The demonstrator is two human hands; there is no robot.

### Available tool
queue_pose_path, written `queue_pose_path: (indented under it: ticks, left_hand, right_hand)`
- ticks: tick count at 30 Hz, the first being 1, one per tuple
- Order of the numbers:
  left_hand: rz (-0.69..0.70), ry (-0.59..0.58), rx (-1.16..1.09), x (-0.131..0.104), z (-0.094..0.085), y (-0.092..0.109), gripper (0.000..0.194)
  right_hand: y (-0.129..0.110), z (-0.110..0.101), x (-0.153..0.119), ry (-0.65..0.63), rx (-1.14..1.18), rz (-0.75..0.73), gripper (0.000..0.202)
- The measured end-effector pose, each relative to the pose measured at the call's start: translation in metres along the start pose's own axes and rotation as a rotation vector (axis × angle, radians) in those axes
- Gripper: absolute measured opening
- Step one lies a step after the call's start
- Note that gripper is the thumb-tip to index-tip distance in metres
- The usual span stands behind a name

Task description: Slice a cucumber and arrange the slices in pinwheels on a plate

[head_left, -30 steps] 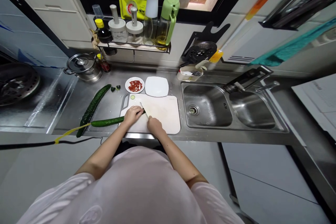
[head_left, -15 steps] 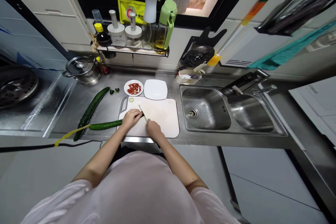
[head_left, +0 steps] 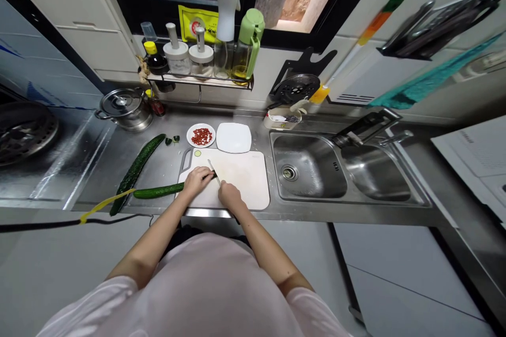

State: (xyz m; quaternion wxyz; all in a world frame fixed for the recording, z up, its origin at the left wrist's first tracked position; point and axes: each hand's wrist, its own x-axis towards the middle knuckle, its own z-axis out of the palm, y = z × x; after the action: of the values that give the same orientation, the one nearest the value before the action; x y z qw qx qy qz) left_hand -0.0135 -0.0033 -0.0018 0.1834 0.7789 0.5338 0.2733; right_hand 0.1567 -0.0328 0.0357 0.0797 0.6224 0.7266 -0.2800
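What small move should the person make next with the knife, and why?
Probably a short downward cut: the right hand grips the knife, its blade at the right end of the held cucumber, while the left hand holds it over the cutting board.

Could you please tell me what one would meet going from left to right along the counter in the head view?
Darker green cucumber → two small dark-green pieces → left hand → right hand → left sink basin → right sink basin.
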Motion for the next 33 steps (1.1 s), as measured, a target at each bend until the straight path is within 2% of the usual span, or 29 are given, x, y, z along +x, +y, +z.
queue_pose_path:
  ticks: [15,21,26,29,33]
  left_hand:
    - [0.015,-0.01,0.054,-0.001,-0.001,0.003,0.022]
    - [0.002,-0.049,0.171,-0.002,-0.005,0.011,0.024]
    - [-0.035,-0.053,0.153,-0.004,-0.008,0.017,0.023]
    - [-0.091,0.004,0.101,-0.007,-0.009,0.018,0.022]
    - [-0.27,0.249,0.009,-0.008,-0.011,0.017,0.026]
  right_hand:
    - [0.012,0.0,-0.022,-0.028,0.013,0.003,0.026]
    - [0.026,-0.006,-0.028,0.046,-0.067,0.01,0.028]
    - [0.037,-0.013,-0.032,0.068,-0.135,0.056,0.03]
    - [0.04,-0.015,-0.032,0.095,-0.155,0.065,0.031]
    - [0.041,-0.017,-0.034,0.185,-0.182,0.073,0.031]
